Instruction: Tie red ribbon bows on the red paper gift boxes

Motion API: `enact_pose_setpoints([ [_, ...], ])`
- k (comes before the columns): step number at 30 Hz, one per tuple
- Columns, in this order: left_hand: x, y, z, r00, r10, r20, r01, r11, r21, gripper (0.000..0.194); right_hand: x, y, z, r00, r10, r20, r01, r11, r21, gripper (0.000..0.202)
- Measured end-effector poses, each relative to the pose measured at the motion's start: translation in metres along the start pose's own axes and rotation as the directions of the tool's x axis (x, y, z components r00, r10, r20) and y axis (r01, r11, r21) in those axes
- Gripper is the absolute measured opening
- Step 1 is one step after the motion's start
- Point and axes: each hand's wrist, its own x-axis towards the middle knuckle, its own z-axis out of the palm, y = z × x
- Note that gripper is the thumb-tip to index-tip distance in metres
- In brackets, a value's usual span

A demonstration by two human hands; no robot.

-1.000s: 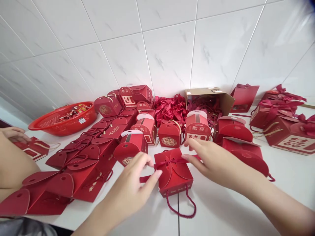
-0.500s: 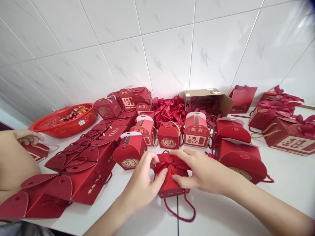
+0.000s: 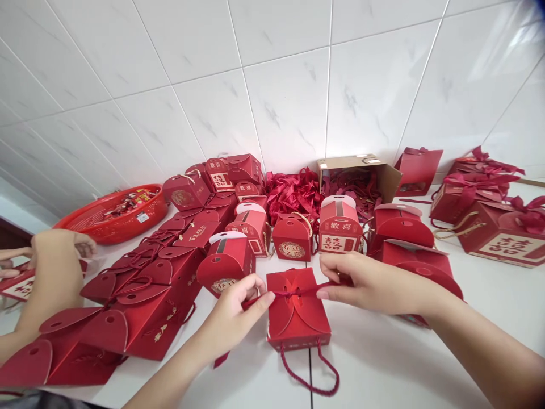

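Observation:
Right in front of me stands a small red gift box, its curved flaps folded together on top. A dark red ribbon runs across the flaps through slots and is crossed at the middle. My left hand pinches one side of the ribbon, whose loose end hangs below the hand. My right hand grips the other side, to the right of the box. Between both hands the ribbon is pulled fairly straight. A twisted cord handle lies on the table at the box's near side.
Several open-flapped red boxes stand in rows at left. Behind are a pile of ribbons and a cardboard carton. Finished-looking bowed boxes stand right. A red basket holds sweets. Another person's arm reaches in at left.
My hands have moved apart, off the box top, drawing the ribbon out to both sides. The other person's hands at left have shifted, and a box is now among them.

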Motion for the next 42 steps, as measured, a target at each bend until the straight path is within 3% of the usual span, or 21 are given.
enact_pose_setpoints([
  [4,0.005,-0.003,-0.011,0.994,-0.107,0.036,0.111,0.986,-0.126,0.046,-0.007,-0.003,-0.01,0.992,-0.059,0.111,0.067,0.995,-0.071,0.036],
  [7,0.007,-0.005,-0.018,0.968,-0.238,0.076,0.249,0.939,-0.235,0.038,-0.014,-0.004,-0.014,0.99,-0.044,0.136,0.065,0.987,-0.149,0.032],
  [9,0.008,-0.004,-0.021,0.966,-0.233,0.114,0.251,0.949,-0.191,0.027,-0.017,-0.002,-0.012,0.992,-0.014,0.123,0.039,0.979,-0.2,0.025],
  [11,0.009,-0.002,-0.024,0.966,-0.161,0.204,0.18,0.98,-0.08,0.02,-0.016,0.0,-0.007,0.995,0.054,0.083,-0.033,0.969,-0.244,0.018],
  [12,0.009,0.0,-0.026,0.952,-0.125,0.28,0.137,0.99,-0.026,0.018,-0.015,0.001,-0.003,0.994,0.099,0.049,-0.082,0.961,-0.265,0.016],
  [14,0.009,0.005,-0.029,0.879,-0.093,0.467,0.09,0.995,0.029,0.017,-0.008,0.002,0.006,0.986,0.161,-0.048,-0.168,0.937,-0.305,0.017],
  [16,0.008,0.011,-0.031,0.819,-0.103,0.564,0.107,0.994,0.027,0.017,0.001,0.003,0.015,0.969,0.14,-0.205,-0.201,0.927,-0.317,0.02],
  [18,0.006,0.017,-0.029,0.853,-0.111,0.51,0.151,0.988,-0.038,0.022,0.009,0.001,0.024,0.912,0.033,-0.409,-0.163,0.944,-0.288,0.024],
  [21,0.002,0.025,-0.018,0.955,-0.111,0.275,0.172,0.964,-0.205,0.037,0.014,-0.003,0.031,0.799,-0.099,-0.593,-0.006,0.985,-0.172,0.023],
  [22,0.001,0.026,-0.013,0.975,-0.095,0.199,0.142,0.962,-0.235,0.039,0.014,-0.004,0.032,0.799,-0.101,-0.592,0.042,0.993,-0.113,0.023],
  [25,0.001,0.029,0.004,0.997,0.081,-0.009,-0.082,0.986,-0.143,0.029,0.014,-0.008,0.033,0.875,-0.022,-0.484,0.088,0.989,0.116,0.023],
  [28,0.002,0.028,0.021,0.936,0.331,-0.118,-0.323,0.943,0.082,0.029,0.015,-0.013,0.036,0.924,0.006,-0.382,0.105,0.957,0.269,0.017],
  [31,0.003,0.026,0.032,0.873,0.471,-0.128,-0.432,0.867,0.248,0.031,0.016,-0.018,0.039,0.943,0.02,-0.332,0.078,0.957,0.28,0.016],
  [38,0.005,0.02,0.033,0.812,0.58,-0.066,-0.536,0.785,0.309,0.025,0.016,-0.021,0.039,0.96,0.088,-0.265,-0.015,0.964,0.264,0.013],
  [42,0.009,0.014,0.028,0.746,0.666,-0.015,-0.636,0.718,0.284,0.033,0.016,-0.019,0.039,0.968,0.11,-0.227,-0.041,0.957,0.289,0.012],
])
